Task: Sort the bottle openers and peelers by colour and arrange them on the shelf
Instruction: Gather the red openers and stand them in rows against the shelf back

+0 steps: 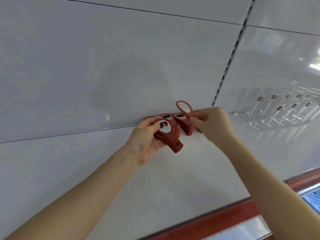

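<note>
**Red group at the rear of the shelf [121,170].** We see the left hand [143,135] with its fingers curled round a stack [173,142] of red openers, thumb on the top one. We cannot tell whether the stack's tail touches the board. The right hand [213,122] pinches a red loop [183,108], with thumb and fingertips clamped on its stem and the ring end tilted up before the back panel [103,75]. Two piles [181,123] of red openers lie below it, side by side, close to the panel.

To do this step well, we judge, lower the loop flat beside the piles with heads aligned, releasing only once it rests.

White board shows left and in front. The glasses [277,110] stand near on the right, and the red lip [225,214] bounds the front.
</note>
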The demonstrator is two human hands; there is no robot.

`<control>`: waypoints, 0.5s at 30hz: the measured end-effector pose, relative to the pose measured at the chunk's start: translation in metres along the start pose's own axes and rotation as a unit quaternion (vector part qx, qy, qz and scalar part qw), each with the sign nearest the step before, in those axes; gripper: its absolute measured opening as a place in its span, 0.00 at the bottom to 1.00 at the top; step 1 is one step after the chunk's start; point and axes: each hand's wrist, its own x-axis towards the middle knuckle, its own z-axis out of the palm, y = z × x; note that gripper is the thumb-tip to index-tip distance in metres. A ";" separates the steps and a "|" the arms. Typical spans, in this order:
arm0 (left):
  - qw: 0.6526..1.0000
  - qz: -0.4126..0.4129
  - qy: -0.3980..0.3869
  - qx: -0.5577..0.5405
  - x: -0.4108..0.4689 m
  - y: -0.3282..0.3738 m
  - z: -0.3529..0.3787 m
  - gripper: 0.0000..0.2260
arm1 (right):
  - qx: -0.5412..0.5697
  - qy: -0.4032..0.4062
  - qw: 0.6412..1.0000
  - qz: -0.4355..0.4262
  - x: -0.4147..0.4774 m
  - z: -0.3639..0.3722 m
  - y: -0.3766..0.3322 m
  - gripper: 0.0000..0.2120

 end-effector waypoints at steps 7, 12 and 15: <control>0.999 -0.009 0.036 0.033 0.002 0.001 -0.017 0.11 | -0.216 -0.051 0.974 0.054 0.046 0.024 0.010 0.06; 0.999 -0.009 0.039 0.032 0.004 0.006 -0.029 0.11 | -0.251 -0.061 0.965 0.050 0.050 0.035 0.006 0.04; 0.999 -0.009 0.033 0.025 0.003 0.006 -0.032 0.11 | -0.243 -0.058 0.967 0.048 0.049 0.036 0.008 0.05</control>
